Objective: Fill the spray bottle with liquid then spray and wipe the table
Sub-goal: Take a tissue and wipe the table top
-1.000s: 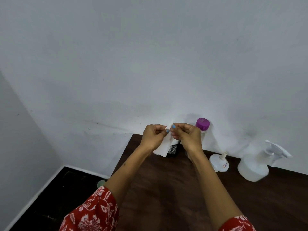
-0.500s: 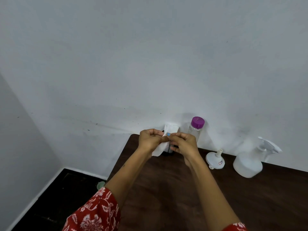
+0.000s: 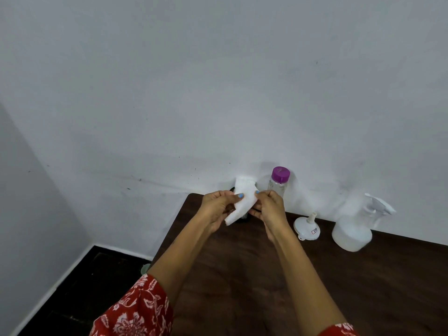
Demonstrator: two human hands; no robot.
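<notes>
While both hands pinch tissue (table corner).

We are finding no readable text; we are seeing only a small red-bordered sticker on the white funnel, and its print is too small to make out.

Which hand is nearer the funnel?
Right. The right hand is just left of the funnel; the left hand is farther left, across the tissue.
</notes>
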